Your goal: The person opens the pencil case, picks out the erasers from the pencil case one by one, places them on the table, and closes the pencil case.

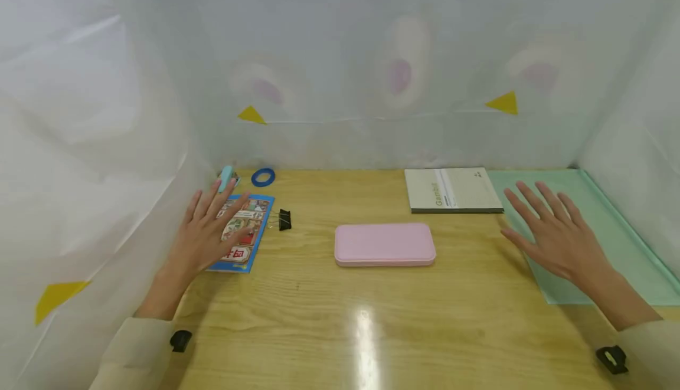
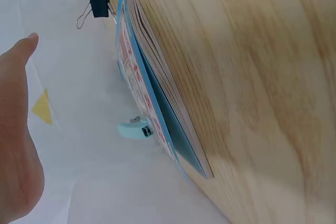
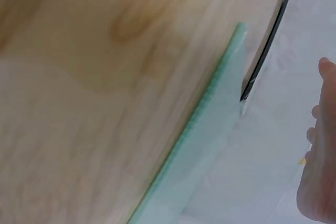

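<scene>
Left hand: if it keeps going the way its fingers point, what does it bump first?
Probably the light-blue stapler-like thing just beyond the left hand, which hovers over the blue booklet. Height is hard to judge.

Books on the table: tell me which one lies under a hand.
The blue picture booklet at the table's left side: the left hand is spread over it. The grey notebook at the back lies uncovered, beside the right hand.

The table (image 1: 329,313) is light wood, smooth and shiny. The pink case (image 1: 385,244) looks like smooth, matt plastic. The booklet (image 1: 241,232) is paper with a glossy cover. The green folder (image 1: 611,242) is thin, see-through plastic. The clip (image 1: 284,219) has thin metal wire handles.
</scene>
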A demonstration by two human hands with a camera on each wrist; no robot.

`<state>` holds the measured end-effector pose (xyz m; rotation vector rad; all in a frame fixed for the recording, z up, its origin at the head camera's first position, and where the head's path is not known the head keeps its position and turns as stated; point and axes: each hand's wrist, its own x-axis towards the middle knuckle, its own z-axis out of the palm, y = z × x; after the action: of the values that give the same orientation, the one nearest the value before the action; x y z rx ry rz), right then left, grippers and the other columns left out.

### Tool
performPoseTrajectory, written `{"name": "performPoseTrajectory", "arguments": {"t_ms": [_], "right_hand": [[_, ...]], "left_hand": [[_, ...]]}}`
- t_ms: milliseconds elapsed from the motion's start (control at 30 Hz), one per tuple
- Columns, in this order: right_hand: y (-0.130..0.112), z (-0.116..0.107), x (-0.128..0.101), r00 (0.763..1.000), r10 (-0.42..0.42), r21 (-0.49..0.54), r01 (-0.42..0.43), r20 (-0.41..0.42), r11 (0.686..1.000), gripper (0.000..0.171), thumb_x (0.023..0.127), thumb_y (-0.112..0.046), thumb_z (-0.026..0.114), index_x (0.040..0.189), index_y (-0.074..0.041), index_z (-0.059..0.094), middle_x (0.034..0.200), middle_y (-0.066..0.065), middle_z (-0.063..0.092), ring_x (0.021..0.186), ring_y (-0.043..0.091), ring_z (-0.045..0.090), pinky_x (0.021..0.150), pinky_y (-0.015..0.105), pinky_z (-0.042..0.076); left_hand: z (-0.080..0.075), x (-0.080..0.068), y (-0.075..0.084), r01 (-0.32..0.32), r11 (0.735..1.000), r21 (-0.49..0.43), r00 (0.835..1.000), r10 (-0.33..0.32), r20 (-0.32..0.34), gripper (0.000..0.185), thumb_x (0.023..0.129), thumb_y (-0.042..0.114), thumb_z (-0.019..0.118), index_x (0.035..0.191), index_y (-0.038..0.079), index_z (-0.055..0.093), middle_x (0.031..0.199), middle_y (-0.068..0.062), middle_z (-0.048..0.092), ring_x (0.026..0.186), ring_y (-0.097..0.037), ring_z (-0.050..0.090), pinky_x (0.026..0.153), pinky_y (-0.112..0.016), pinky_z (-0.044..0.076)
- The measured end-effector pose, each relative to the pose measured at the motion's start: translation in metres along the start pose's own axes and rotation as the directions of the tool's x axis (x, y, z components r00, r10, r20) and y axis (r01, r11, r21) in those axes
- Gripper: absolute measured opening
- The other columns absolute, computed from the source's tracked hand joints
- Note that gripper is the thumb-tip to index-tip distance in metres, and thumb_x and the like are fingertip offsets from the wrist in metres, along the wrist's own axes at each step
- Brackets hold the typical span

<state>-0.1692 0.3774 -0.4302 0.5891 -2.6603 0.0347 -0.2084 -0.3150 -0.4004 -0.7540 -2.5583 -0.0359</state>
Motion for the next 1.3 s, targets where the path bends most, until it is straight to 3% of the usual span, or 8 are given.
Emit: {"name": "performPoseTrajectory", "arguments": {"t_ms": [133, 267, 433, 533, 633, 867, 1100, 1300], "right_hand": [[-0.013, -0.002, 0.010, 0.997, 0.049, 0.144, -0.058, 0.065, 0.988, 0.081, 0.103, -0.047, 0.060, 0.168, -0.022, 0.019, 0.173, 0.008, 0.017, 0.160, 0.032, 0.006, 0.125, 0.057, 0.001], [-0.035, -0.001, 0.021, 0.988, 0.072, 0.350, -0.115, 0.136, 0.930, 0.083, 0.103, -0.040, 0.064, 0.168, -0.022, 0.017, 0.173, 0.011, 0.017, 0.159, 0.038, 0.010, 0.116, 0.072, 0.009], [-0.068, 0.003, 0.032, 0.971, 0.021, 0.652, -0.176, 0.238, 0.737, 0.083, 0.101, -0.026, 0.068, 0.168, -0.025, 0.019, 0.171, 0.014, 0.019, 0.154, 0.046, 0.015, 0.106, 0.078, 0.018], [-0.085, 0.007, 0.040, 0.958, -0.030, 0.763, -0.209, 0.286, 0.611, 0.081, 0.102, -0.022, 0.069, 0.166, -0.031, 0.021, 0.171, 0.010, 0.019, 0.154, 0.043, 0.017, 0.109, 0.074, 0.023], [-0.101, 0.012, 0.049, 0.957, -0.069, 0.813, -0.199, 0.281, 0.547, 0.078, 0.101, -0.020, 0.071, 0.165, -0.029, 0.027, 0.169, 0.007, 0.025, 0.152, 0.040, 0.025, 0.111, 0.067, 0.028], [-0.138, 0.026, 0.071, 0.964, -0.133, 0.854, -0.136, 0.232, 0.503, 0.069, 0.093, -0.019, 0.081, 0.154, -0.016, 0.050, 0.153, 0.006, 0.050, 0.132, 0.030, 0.049, 0.103, 0.032, 0.044], [-0.163, 0.037, 0.083, 0.945, -0.176, 0.839, -0.148, 0.277, 0.524, 0.055, 0.089, -0.012, 0.083, 0.141, -0.017, 0.065, 0.142, 0.005, 0.059, 0.127, 0.028, 0.049, 0.102, 0.035, 0.042], [-0.167, 0.040, 0.089, 0.935, -0.190, 0.826, -0.155, 0.300, 0.542, 0.047, 0.088, -0.008, 0.083, 0.133, -0.018, 0.071, 0.147, 0.003, 0.056, 0.139, 0.032, 0.045, 0.113, 0.049, 0.038]], "left_hand": [[-0.001, 0.001, 0.002, 0.042, 0.992, -0.116, 0.997, -0.034, 0.065, 0.071, 0.106, 0.055, 0.050, 0.165, 0.021, 0.030, 0.175, -0.006, 0.010, 0.161, -0.030, 0.003, 0.125, -0.058, 0.003], [0.004, 0.006, 0.011, 0.048, 0.951, -0.307, 0.998, -0.031, 0.060, 0.074, 0.099, 0.028, 0.071, 0.162, 0.011, 0.036, 0.171, -0.015, 0.020, 0.156, -0.041, 0.017, 0.118, -0.068, 0.019], [0.012, 0.017, 0.034, 0.122, 0.848, -0.516, 0.988, -0.054, 0.145, 0.076, 0.098, 0.024, 0.073, 0.162, 0.013, 0.035, 0.168, -0.016, 0.028, 0.152, -0.047, 0.025, 0.112, -0.072, 0.028], [0.018, 0.023, 0.051, 0.203, 0.776, -0.597, 0.966, -0.059, 0.252, 0.074, 0.102, 0.031, 0.068, 0.164, 0.017, 0.032, 0.169, -0.012, 0.027, 0.154, -0.044, 0.021, 0.114, -0.072, 0.024], [0.026, 0.028, 0.066, 0.256, 0.722, -0.643, 0.945, -0.045, 0.325, 0.071, 0.103, 0.036, 0.067, 0.164, 0.020, 0.034, 0.169, -0.010, 0.029, 0.154, -0.040, 0.024, 0.116, -0.069, 0.025], [0.045, 0.051, 0.100, 0.288, 0.622, -0.728, 0.908, 0.064, 0.414, 0.077, 0.099, 0.039, 0.072, 0.163, 0.019, 0.035, 0.162, -0.010, 0.039, 0.142, -0.033, 0.045, 0.109, -0.056, 0.043], [0.057, 0.074, 0.131, 0.250, 0.685, -0.684, 0.850, 0.183, 0.494, 0.096, 0.091, 0.041, 0.081, 0.165, 0.012, 0.028, 0.160, -0.017, 0.036, 0.140, -0.034, 0.045, 0.112, -0.054, 0.041], [0.064, 0.082, 0.145, 0.217, 0.743, -0.633, 0.834, 0.195, 0.516, 0.103, 0.086, 0.043, 0.085, 0.166, 0.014, 0.026, 0.161, -0.013, 0.033, 0.141, -0.031, 0.042, 0.114, -0.050, 0.039]]}}
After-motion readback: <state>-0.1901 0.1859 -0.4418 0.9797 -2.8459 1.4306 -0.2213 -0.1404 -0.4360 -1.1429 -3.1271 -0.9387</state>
